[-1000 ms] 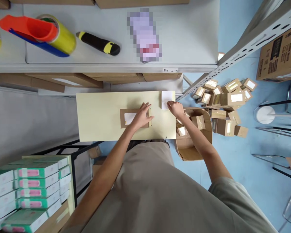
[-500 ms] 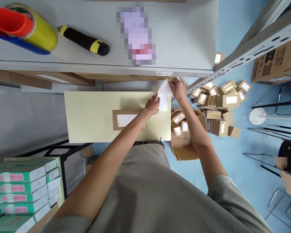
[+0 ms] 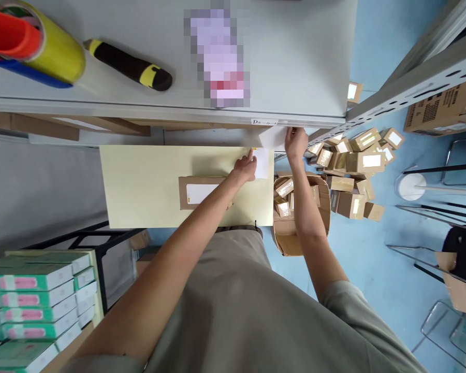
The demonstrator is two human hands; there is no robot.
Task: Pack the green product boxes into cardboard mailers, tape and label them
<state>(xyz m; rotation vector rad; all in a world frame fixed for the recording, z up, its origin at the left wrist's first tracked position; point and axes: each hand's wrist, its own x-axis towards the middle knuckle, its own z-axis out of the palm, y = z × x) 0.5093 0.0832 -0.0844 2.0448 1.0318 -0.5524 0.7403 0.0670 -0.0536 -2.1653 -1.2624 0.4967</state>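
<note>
My left hand [image 3: 245, 167] lies on the pale yellow board [image 3: 140, 181], its index finger stretched onto the edge of a stack of white labels [image 3: 261, 165] at the board's right end. Pinched in my right hand [image 3: 296, 144] is a white label [image 3: 272, 138], lifted away from that stack toward the shelf edge. Its far part lies in shade under the shelf. A cardboard box [image 3: 184, 192] with a white label on top sits left of my left hand, partly hidden by my forearm.
A shelf [image 3: 295, 62] above the board bears a utility knife [image 3: 130, 65], a yellow tape roll [image 3: 62, 44] and a blurred-out rectangle. On the right, an open carton [image 3: 295, 241] holds small boxes, beside a floor pile of boxes [image 3: 367, 160]. Green-and-white boxes [image 3: 31, 300] are stacked lower left.
My right hand has moved right and slightly up in the view, drawing the white label farther from the stack. My left hand has stayed on the stack's edge.
</note>
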